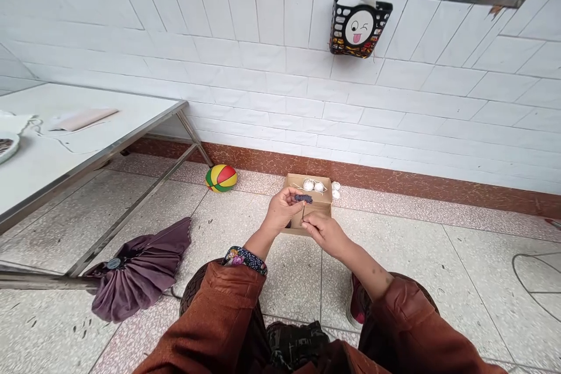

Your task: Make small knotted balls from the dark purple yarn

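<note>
My left hand point(283, 210) is closed on a small, dark bluish bundle of wound cord point(303, 198), held between thumb and fingers. From it a thin dark strand point(304, 212) runs down to my right hand point(322, 231), whose fingers are pinched on it. Just below and behind both hands lies an open brown cardboard box point(326, 208) on the floor. White balls of string point(308, 185) sit in its far part. What lies in the near part is mostly hidden by my hands, though something dark shows at its left side.
White round pieces point(335, 190) lie right of the box. A striped ball point(221, 178) rests by the table leg. Purple folded cloth point(144, 272) lies beneath the white table point(144, 106) at left. A black basket point(337, 29) hangs from the window bars. A wire frame point(515, 272) stands far right.
</note>
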A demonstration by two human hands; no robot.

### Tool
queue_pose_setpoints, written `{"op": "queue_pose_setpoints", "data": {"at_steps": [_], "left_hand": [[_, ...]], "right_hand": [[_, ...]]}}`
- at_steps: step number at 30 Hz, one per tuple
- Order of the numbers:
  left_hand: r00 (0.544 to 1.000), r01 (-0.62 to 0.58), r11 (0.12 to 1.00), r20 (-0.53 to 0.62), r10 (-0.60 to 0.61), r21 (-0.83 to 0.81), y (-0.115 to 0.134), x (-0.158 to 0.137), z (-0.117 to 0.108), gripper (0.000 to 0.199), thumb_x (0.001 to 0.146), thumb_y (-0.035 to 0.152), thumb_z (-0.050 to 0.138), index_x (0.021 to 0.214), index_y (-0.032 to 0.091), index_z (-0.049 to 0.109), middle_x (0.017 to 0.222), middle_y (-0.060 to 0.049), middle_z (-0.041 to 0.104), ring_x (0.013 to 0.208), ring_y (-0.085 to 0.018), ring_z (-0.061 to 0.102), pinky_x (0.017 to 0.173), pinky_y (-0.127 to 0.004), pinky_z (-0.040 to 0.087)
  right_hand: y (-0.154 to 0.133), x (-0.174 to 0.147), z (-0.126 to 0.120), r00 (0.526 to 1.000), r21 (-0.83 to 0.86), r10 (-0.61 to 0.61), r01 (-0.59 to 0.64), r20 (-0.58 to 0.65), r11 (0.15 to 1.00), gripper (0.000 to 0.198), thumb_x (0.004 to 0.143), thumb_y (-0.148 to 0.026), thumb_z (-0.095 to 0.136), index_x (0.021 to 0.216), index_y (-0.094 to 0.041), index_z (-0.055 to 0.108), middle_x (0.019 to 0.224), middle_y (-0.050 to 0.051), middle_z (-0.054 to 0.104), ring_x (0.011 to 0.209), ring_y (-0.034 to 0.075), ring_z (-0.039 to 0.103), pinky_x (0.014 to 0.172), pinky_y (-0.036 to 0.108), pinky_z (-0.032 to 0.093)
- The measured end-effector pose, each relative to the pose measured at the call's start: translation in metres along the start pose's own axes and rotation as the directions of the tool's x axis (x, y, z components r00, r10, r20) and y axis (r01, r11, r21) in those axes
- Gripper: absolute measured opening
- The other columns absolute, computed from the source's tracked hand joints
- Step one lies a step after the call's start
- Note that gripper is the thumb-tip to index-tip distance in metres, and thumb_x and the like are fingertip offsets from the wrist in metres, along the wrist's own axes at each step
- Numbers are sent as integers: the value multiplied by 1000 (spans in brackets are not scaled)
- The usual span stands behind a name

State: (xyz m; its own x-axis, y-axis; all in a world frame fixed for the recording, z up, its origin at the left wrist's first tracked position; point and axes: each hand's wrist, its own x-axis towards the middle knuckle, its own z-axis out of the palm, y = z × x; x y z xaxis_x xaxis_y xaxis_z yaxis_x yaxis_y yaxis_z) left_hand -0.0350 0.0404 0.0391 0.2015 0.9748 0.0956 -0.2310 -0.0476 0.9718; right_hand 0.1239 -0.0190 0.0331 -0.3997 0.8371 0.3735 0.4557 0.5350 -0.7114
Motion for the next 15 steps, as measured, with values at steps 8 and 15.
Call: {"op": "queue_pose_setpoints", "data": {"at_steps": [8,15], "left_hand": [[953,93,996,290,-89,2,15,-19,5,33,63,22,83,85,15,59,78,0,65,71,-10,61,68,-22,45],[997,3,999,82,2,-52,10,-13,1,34,64,25,83,86,16,58,79,1,64,70,-10,60,68,-22,45]], "right_hand": [[-7,38,-53,979,-62,-50,38,-197,997,20,95,-34,52,84,-23,65,82,4,65,80,20,59,76,31,45],[28,27,-1,971,-10,176,-180,-161,984,17,93,-31,49,87,-21,62,74,2,63,68,18,57,64,28,44]]}}
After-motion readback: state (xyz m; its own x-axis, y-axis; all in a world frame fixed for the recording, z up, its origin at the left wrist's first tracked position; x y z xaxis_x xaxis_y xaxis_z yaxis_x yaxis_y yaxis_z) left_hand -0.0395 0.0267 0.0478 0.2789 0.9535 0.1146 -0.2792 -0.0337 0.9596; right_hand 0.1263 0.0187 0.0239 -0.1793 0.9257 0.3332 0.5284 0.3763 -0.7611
